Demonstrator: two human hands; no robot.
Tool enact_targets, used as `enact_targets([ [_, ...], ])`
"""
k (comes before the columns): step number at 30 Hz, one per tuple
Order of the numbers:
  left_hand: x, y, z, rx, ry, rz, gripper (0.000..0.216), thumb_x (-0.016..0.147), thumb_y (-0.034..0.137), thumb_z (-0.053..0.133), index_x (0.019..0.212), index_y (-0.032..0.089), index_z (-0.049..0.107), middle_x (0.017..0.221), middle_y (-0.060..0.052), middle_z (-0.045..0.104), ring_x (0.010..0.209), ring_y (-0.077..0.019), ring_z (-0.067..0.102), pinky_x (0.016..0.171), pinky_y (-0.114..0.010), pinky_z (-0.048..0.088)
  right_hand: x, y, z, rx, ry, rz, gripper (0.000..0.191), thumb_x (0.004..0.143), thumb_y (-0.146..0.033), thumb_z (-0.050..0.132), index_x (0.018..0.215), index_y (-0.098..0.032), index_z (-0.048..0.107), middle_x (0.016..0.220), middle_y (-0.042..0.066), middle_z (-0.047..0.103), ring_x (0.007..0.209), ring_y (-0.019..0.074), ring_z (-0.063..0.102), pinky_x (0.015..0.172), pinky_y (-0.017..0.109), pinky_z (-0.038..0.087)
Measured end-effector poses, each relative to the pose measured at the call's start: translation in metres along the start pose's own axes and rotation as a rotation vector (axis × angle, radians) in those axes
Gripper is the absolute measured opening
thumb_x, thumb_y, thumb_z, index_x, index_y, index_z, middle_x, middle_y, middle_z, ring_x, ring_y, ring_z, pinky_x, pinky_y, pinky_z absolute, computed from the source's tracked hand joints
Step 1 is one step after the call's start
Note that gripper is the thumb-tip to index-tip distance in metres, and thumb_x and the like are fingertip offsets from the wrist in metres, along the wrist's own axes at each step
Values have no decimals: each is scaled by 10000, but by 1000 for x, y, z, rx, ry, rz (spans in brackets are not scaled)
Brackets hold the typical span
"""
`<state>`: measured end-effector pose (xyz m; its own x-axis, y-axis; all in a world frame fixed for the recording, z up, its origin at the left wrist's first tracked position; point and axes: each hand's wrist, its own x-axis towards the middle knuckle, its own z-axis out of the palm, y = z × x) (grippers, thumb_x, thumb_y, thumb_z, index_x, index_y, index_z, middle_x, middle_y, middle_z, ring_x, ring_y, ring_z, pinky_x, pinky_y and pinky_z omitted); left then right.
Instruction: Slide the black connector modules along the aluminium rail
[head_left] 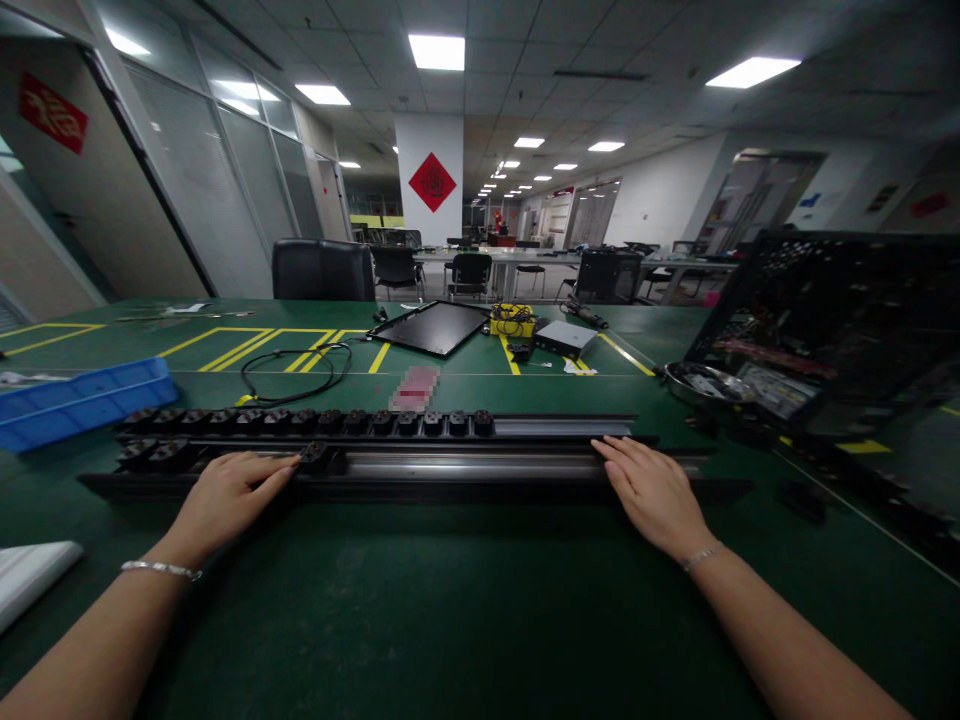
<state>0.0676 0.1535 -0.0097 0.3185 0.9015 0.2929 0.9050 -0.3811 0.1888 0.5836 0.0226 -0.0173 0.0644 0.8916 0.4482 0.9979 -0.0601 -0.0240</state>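
while the left hand (234,492) is touching a black socket module (315,456) in the near metal rail (480,489), its grip unclear, the right hand (654,492) is resting open at the rail's right end; bracing there is probably helping any sliding run straight.

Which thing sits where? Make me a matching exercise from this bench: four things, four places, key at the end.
Things
1. Left hand
2. Right hand
3. Blue bin
4. Black panel

Places
A. Beyond the rails, near the yellow box
B. At the right part of the front rail
C. At the picture's left edge
D. Next to a black block

Pairs: 1-D, 2-B, 3-C, 4-A
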Motion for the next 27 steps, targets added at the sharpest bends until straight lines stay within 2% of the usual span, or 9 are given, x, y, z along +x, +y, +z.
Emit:
enact_targets([
  [5,-2,8,-1,5,62,-14,544,761,569,369,978,209,714,940,-85,725,888,-259,621,876,-421,411,0,0,0,-10,-5,-2,442,936,-374,264,1241,-270,566,1275,24,579,1209,223,474,972,440,362],
  [9,-5,14,-1,-52,107,-36,530,747,556,394,959,187,710,930,-87,716,870,-243,628,845,-377,451,0,-1,0,-8,-5,1,440,934,-378,271,1245,-271,564,1279,27,576,1208,221,473,973,434,362],
  [12,-6,15,0,-81,144,-60,465,742,540,418,900,214,709,952,-64,708,878,-230,631,826,-347,469,0,-1,0,-4,-6,1,442,935,-380,269,1250,-272,559,1278,26,577,1209,219,472,976,433,359],
  [19,-5,14,0,-103,113,-104,418,717,533,428,802,231,703,904,-49,708,843,-217,631,800,-321,479,0,-1,-1,6,-28,23,454,939,-396,253,1265,-277,545,1285,19,572,1221,220,461,979,446,355],
  [27,-5,15,-4,-139,74,-115,423,715,552,455,804,229,713,909,-54,718,844,-220,628,796,-311,475,0,-1,-1,5,-18,9,444,934,-387,265,1259,-292,552,1278,18,576,1212,227,471,974,462,365],
])
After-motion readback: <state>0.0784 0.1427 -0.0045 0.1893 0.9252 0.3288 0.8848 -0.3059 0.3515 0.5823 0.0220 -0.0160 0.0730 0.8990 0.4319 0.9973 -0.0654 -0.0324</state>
